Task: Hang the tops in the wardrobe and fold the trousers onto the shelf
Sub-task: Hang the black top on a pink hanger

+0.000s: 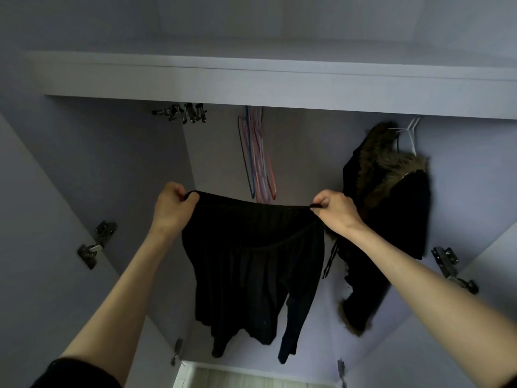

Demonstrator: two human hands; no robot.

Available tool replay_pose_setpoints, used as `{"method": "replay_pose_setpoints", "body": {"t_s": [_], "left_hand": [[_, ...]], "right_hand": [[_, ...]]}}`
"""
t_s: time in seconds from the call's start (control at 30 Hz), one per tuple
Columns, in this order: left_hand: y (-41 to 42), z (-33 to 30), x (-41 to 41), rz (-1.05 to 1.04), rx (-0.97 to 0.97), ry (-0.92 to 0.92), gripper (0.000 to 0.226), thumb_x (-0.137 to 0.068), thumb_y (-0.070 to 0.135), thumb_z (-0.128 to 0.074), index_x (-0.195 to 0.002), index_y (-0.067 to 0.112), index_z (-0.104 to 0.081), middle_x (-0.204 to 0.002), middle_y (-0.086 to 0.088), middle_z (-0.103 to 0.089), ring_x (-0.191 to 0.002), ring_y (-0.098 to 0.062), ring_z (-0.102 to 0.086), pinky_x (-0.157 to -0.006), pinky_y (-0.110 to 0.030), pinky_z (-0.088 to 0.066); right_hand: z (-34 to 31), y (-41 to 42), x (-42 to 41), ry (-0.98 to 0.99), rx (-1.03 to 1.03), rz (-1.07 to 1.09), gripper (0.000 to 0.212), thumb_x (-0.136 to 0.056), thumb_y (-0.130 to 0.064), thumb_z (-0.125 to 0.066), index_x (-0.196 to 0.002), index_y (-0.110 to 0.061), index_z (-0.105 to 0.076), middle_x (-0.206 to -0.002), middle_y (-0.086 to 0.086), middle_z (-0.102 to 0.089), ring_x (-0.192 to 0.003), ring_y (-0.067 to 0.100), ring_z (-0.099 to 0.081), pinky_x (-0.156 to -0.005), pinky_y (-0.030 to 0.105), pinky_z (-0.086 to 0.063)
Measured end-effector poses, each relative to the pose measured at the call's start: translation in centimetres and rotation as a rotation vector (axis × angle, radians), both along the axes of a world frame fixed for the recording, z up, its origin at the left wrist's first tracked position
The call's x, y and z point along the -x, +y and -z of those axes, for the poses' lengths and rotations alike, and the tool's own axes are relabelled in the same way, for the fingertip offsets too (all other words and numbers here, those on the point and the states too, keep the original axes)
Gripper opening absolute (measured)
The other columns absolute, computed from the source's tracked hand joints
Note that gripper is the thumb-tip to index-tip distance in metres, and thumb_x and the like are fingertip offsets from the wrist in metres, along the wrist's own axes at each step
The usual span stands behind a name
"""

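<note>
A black garment (251,264) with a gathered waistband hangs stretched between my two hands in front of the open wardrobe. My left hand (173,208) grips its left upper corner. My right hand (335,211) pinches the right upper corner. Two dark legs or sleeves dangle from its lower edge. Whether it is trousers or a top I cannot tell. Inside the wardrobe a bunch of empty coloured hangers (258,155) hangs behind the garment, just above it.
A black coat with a fur-trimmed hood (389,208) hangs on a white hanger (409,133) at the right. A white shelf edge (279,82) spans the top. Open doors with metal hinges (96,245) (450,267) flank both sides. Clip hangers (184,112) sit upper left.
</note>
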State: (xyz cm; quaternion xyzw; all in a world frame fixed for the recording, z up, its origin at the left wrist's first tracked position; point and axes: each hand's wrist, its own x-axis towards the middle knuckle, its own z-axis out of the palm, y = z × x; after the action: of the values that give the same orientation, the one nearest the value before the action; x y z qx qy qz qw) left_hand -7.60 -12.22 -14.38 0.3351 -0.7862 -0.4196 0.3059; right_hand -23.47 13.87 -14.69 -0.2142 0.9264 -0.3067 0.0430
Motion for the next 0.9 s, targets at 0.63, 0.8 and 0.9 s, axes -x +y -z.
{"method": "replay_pose_setpoints", "body": {"t_s": [0.63, 0.8, 0.9], "left_hand": [[-0.7, -2.3, -1.6, 0.300, -0.124, -0.104, 0.018, -0.089, 0.006, -0.054, -0.075, 0.014, -0.063, -0.071, -0.001, -0.060, -0.066, -0.009, -0.053, -0.064, -0.018, -0.041], [-0.8, -2.3, -1.3, 0.295, -0.126, -0.146, 0.023, -0.089, 0.004, -0.053, -0.070, 0.017, -0.059, -0.067, -0.001, -0.056, -0.063, -0.011, -0.049, -0.061, -0.021, -0.038], [-1.5, -2.5, -1.8, 0.268, -0.109, -0.171, 0.021, -0.090, 0.008, -0.054, -0.072, 0.018, -0.060, -0.070, -0.001, -0.059, -0.065, -0.012, -0.053, -0.063, -0.020, -0.040]], "right_hand": [[-1.0, -8.1, 2.4, -0.427, 0.299, -0.088, 0.044, -0.091, -0.044, -0.056, -0.124, -0.016, -0.051, -0.110, 0.001, -0.058, -0.093, 0.015, -0.056, -0.065, 0.025, -0.039], [-1.3, -12.3, 2.7, -0.375, 0.521, 0.025, 0.010, -0.095, -0.010, -0.050, -0.094, -0.010, -0.059, -0.068, 0.004, -0.055, -0.056, 0.010, -0.050, -0.038, 0.011, -0.039], [-1.3, -13.1, 3.1, -0.425, 0.572, 0.037, 0.018, -0.093, -0.003, -0.044, -0.086, -0.009, -0.059, -0.058, 0.003, -0.049, -0.039, 0.007, -0.047, -0.037, 0.015, -0.037]]}}
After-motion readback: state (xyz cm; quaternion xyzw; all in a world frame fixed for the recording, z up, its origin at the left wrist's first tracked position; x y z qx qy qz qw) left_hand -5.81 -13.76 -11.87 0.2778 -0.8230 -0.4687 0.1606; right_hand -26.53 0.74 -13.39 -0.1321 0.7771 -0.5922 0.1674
